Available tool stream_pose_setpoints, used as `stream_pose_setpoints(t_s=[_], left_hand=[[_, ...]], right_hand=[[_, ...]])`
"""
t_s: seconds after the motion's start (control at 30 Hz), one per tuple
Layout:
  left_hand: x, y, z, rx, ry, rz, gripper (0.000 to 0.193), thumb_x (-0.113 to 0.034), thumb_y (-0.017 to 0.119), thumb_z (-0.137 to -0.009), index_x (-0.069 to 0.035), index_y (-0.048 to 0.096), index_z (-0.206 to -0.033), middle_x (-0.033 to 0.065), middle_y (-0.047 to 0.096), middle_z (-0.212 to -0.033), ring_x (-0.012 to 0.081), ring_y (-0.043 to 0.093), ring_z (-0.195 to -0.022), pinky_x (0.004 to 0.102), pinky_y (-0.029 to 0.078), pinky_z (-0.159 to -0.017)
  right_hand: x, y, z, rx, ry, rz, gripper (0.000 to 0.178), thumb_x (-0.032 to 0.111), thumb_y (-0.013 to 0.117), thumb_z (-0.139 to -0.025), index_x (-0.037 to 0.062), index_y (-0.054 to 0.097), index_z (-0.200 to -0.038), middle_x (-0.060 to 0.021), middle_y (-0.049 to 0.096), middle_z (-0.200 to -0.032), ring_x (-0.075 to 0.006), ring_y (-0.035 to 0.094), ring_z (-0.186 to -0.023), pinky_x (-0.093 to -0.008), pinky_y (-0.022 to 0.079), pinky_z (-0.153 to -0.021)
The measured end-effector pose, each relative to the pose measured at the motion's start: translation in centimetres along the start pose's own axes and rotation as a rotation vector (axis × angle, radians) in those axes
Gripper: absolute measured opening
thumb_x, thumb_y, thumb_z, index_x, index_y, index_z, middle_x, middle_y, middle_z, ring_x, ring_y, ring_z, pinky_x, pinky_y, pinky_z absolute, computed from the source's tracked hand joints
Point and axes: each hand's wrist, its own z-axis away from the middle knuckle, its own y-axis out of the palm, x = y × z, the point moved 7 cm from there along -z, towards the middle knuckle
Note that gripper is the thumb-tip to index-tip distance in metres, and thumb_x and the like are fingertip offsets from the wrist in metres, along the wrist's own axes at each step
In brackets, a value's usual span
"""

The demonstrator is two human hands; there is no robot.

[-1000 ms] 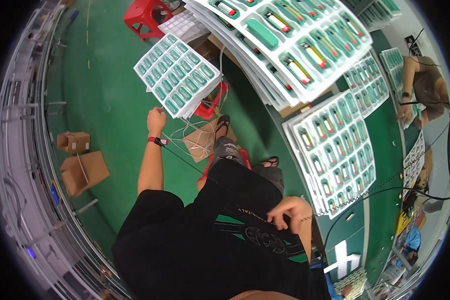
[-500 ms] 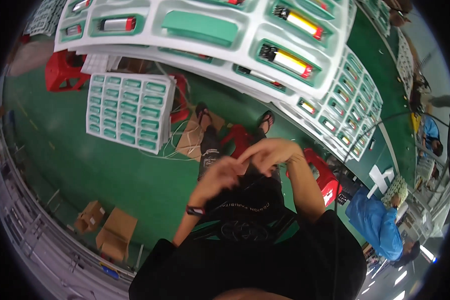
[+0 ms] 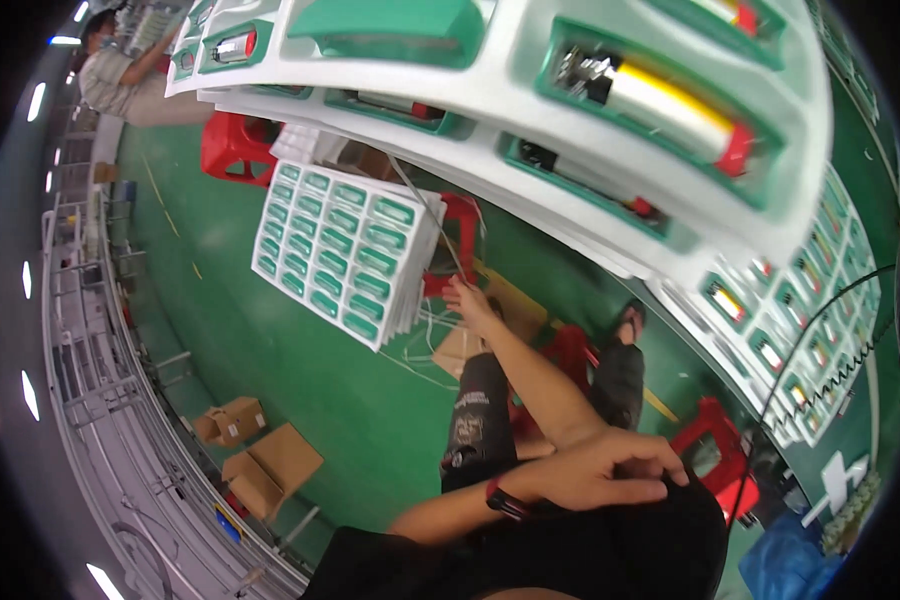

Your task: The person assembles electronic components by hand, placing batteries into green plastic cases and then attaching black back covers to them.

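Observation:
My right hand (image 3: 467,300) is stretched out ahead, its fingers closed on a thin white strap (image 3: 425,215). The strap runs up toward the underside of the big white trays (image 3: 530,110) close overhead. Those trays have green pockets holding yellow and silver cylinders with red ends. My left hand (image 3: 605,470), with a dark and red wristband, lies close to my body with its fingers curled over the edge of a black cloth (image 3: 630,540). A bound stack of white and green trays (image 3: 345,250) stands just left of my right hand.
Red stools (image 3: 235,145) stand on the green floor (image 3: 270,350), with one (image 3: 715,440) by my legs. Open cardboard boxes (image 3: 265,465) lie lower left beside a metal rail (image 3: 100,400). Another person (image 3: 120,75) sits at top left. More trays (image 3: 800,340) and a black cable (image 3: 810,350) are at right.
Both hands were together at my chest. Now my right hand has reached out to the white strap and my left hand has stayed on the black cloth. The view has swung closer under the trays.

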Motion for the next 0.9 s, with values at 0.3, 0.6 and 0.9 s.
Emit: stream_pose_setpoints(t_s=[0.3, 0.6, 0.9], left_hand=[[0.5, -0.8, -1.7, 0.042, 0.31, -0.373, 0.02, -0.017, 0.064, -0.083, -0.004, 0.056, -0.095, 0.0058, 0.049, -0.071, 0.0202, 0.053, -0.062, 0.0308, 0.04, -0.055], [3.4, 1.2, -0.9, -0.029, 0.413, -0.849, 0.029, -0.039, 0.064, -0.083, -0.011, 0.059, -0.085, 0.0052, 0.054, -0.075, 0.0228, 0.056, -0.068, 0.0322, 0.043, -0.053], [5.5, -2.8, 1.5, -0.225, 0.35, -0.643, 0.028, -0.026, 0.066, -0.081, -0.005, 0.052, -0.093, 0.0081, 0.048, -0.074, 0.0244, 0.054, -0.066, 0.0385, 0.042, -0.059]], right_hand=[[2.1, -1.6, -14.2, -0.072, -0.105, -0.212, 0.062, 0.052, 0.032, -0.095, 0.0103, 0.034, -0.14, -0.0101, 0.035, -0.143, -0.025, 0.034, -0.13, -0.0427, 0.027, -0.105], [3.7, 2.7, -16.5, 0.189, -0.084, -0.438, 0.063, 0.054, 0.027, -0.093, 0.0099, 0.042, -0.135, -0.0062, 0.046, -0.137, -0.0237, 0.047, -0.121, -0.0388, 0.038, -0.101], [2.6, 1.6, -15.7, 0.205, 0.01, -0.556, 0.065, 0.06, 0.019, -0.093, 0.0144, 0.048, -0.13, -0.0095, 0.052, -0.13, -0.0348, 0.05, -0.118, -0.0622, 0.036, -0.095]])
